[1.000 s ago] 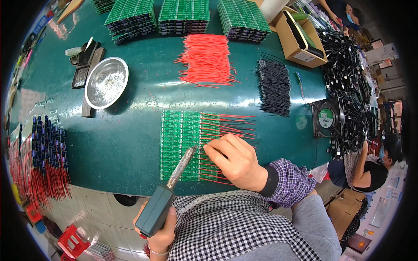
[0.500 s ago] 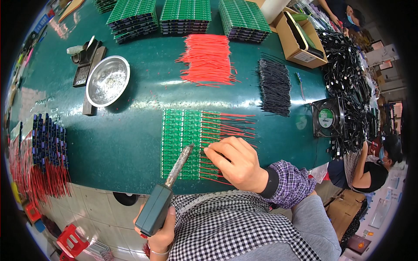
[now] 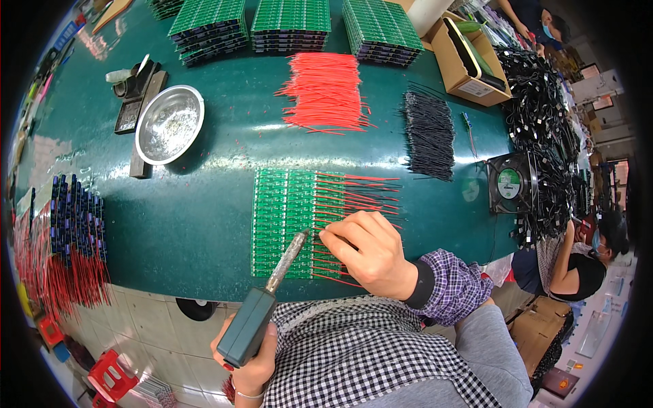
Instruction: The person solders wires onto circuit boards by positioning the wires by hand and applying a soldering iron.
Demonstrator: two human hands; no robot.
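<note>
Soldering red leads onto a green panel, partway down the rows.

The right hand's (image 3: 371,253) fingertips are pinching a red wire (image 3: 333,239) against the green circuit panel (image 3: 284,223); the soldering iron (image 3: 262,306), clenched in the left hand (image 3: 255,364), is touching its tip just beside them. Most rows beyond the fingers are already carrying wires; the hand hides the nearer ones. Farther off, loose red wires (image 3: 325,92) are lying unused on the green table (image 3: 190,204).

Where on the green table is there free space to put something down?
Bare table lies between the steel bowl, the blue parts and the green board panel. It is crowded at the far edge with board stacks and right by black wires.
</note>
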